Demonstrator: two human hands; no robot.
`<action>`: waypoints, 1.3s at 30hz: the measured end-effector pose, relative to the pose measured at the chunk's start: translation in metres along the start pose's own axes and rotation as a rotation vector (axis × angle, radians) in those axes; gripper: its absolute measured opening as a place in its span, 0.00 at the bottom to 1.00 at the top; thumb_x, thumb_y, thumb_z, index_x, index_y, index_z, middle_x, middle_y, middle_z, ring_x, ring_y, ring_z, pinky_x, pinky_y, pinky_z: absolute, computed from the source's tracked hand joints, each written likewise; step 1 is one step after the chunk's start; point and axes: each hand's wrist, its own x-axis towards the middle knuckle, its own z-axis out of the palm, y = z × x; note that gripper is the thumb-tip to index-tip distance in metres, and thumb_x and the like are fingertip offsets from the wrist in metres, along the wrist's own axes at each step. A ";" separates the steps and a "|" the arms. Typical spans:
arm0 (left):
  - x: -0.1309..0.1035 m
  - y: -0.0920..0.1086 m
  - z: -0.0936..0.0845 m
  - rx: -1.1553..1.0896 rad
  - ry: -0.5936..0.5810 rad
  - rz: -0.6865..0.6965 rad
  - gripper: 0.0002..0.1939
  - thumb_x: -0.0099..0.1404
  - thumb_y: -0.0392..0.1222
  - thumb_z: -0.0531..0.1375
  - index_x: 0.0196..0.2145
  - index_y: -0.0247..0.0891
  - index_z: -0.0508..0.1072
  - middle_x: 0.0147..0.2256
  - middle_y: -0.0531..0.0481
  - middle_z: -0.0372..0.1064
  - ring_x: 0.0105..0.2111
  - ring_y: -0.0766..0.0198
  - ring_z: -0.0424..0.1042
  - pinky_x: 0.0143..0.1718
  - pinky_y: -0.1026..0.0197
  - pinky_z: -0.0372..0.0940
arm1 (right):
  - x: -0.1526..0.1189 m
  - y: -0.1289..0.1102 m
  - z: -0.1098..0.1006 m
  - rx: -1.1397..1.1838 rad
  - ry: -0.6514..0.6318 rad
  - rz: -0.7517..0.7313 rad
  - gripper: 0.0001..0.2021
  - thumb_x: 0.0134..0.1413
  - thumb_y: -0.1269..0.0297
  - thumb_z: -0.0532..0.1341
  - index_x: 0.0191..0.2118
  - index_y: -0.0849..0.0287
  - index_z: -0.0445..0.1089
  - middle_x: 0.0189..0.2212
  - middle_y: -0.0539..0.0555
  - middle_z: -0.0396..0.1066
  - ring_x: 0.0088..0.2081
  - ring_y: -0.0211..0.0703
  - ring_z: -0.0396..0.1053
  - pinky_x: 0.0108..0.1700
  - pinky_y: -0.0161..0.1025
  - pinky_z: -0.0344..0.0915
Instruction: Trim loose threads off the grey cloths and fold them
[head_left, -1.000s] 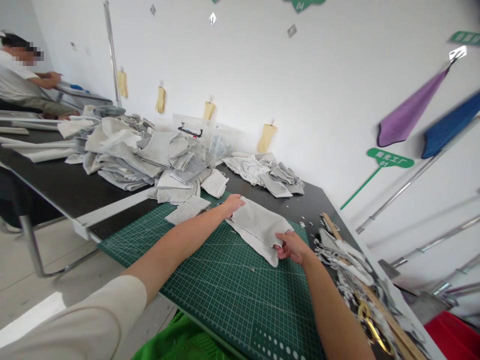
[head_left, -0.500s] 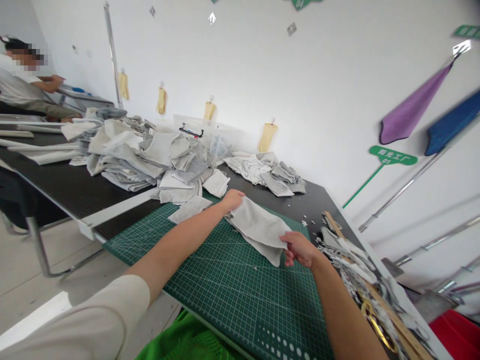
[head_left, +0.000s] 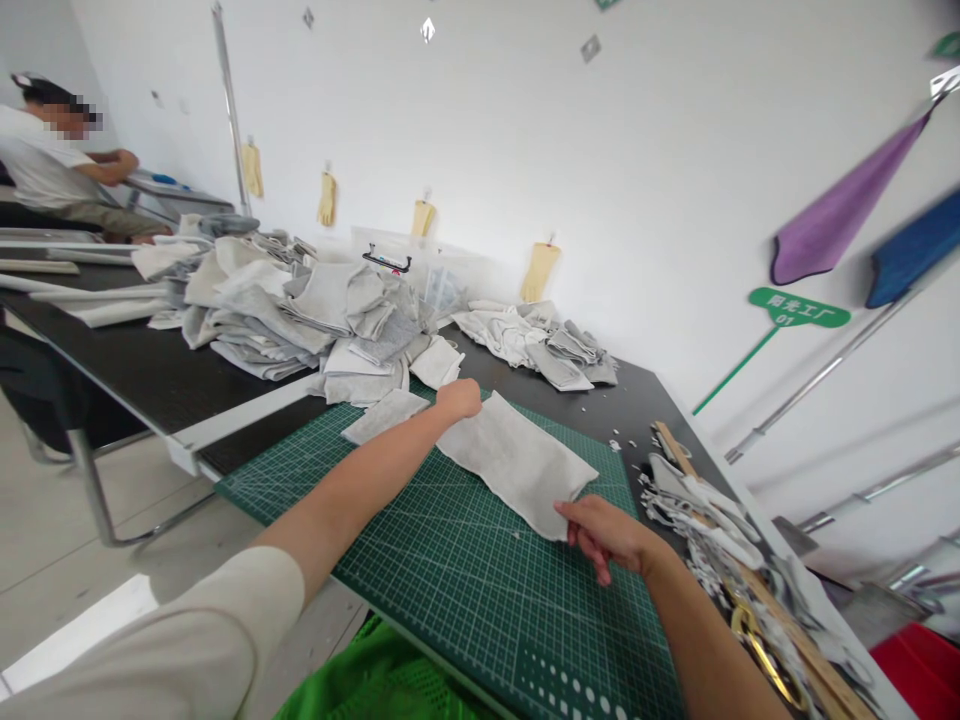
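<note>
A light grey rectangular cloth piece lies almost flat, at a slant, across the green cutting mat. My left hand is closed at its far left end, fingers mostly hidden behind the back of the hand. At the near right corner, my right hand has thumb and forefinger at the cloth's edge, in what looks like a light pinch. Its other fingers hang loosely over the mat. A smaller grey cloth piece rests on the mat's far left, just beside my left hand.
A big heap of grey cloths covers the table's left; another pile sits at the back. On the right are fabric scraps, a wooden strip and gold-handled scissors. A person sits far left.
The cloth has been laid out from folded over to nearly flat. My left hand has moved slightly left along its far edge; my right hand has lowered towards the near corner.
</note>
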 end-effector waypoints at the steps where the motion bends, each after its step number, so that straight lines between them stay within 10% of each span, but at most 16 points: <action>1: -0.001 0.001 -0.001 0.010 0.021 0.013 0.14 0.64 0.43 0.56 0.44 0.32 0.71 0.44 0.34 0.68 0.48 0.49 0.67 0.47 0.50 0.63 | -0.001 -0.001 -0.001 -0.078 0.069 -0.003 0.28 0.54 0.40 0.48 0.22 0.62 0.64 0.06 0.49 0.57 0.09 0.38 0.59 0.12 0.31 0.55; 7: -0.018 0.023 0.011 0.002 0.092 0.340 0.19 0.66 0.38 0.47 0.51 0.35 0.67 0.55 0.37 0.61 0.57 0.50 0.58 0.57 0.49 0.53 | 0.002 -0.018 -0.027 -0.506 0.787 -0.104 0.24 0.59 0.47 0.43 0.28 0.60 0.66 0.20 0.57 0.68 0.25 0.44 0.69 0.28 0.37 0.63; 11: -0.033 0.042 0.039 -0.003 -0.032 0.636 0.20 0.65 0.40 0.51 0.53 0.36 0.66 0.61 0.42 0.53 0.62 0.57 0.48 0.62 0.57 0.43 | 0.024 -0.026 -0.027 -0.664 0.828 -0.172 0.19 0.59 0.55 0.47 0.40 0.62 0.69 0.40 0.64 0.71 0.46 0.52 0.67 0.48 0.43 0.60; 15: -0.039 0.045 0.064 0.014 -0.172 0.732 0.27 0.64 0.50 0.53 0.58 0.36 0.61 0.63 0.42 0.49 0.63 0.56 0.47 0.62 0.57 0.44 | 0.061 -0.022 -0.010 -0.807 0.742 -0.213 0.25 0.57 0.58 0.52 0.57 0.68 0.59 0.60 0.66 0.54 0.63 0.54 0.47 0.60 0.44 0.45; 22: -0.026 0.026 0.072 0.068 -0.209 0.538 0.32 0.64 0.59 0.47 0.60 0.39 0.57 0.64 0.41 0.46 0.63 0.53 0.45 0.61 0.47 0.40 | 0.094 -0.005 -0.006 -0.894 0.681 -0.152 0.33 0.60 0.47 0.45 0.62 0.68 0.51 0.64 0.66 0.45 0.64 0.55 0.42 0.61 0.48 0.42; 31: -0.014 0.009 0.046 0.109 0.064 0.068 0.30 0.59 0.51 0.54 0.54 0.27 0.61 0.55 0.26 0.58 0.55 0.40 0.57 0.54 0.39 0.46 | 0.094 0.001 -0.005 -0.924 0.720 -0.122 0.36 0.59 0.43 0.42 0.62 0.68 0.50 0.64 0.66 0.44 0.65 0.55 0.40 0.61 0.50 0.42; 39: -0.018 0.014 0.042 0.111 0.105 0.048 0.20 0.57 0.50 0.57 0.43 0.34 0.72 0.50 0.34 0.66 0.55 0.43 0.55 0.54 0.44 0.46 | 0.092 -0.001 -0.004 -0.930 0.726 -0.112 0.36 0.59 0.43 0.41 0.62 0.67 0.50 0.64 0.65 0.44 0.65 0.54 0.40 0.61 0.50 0.42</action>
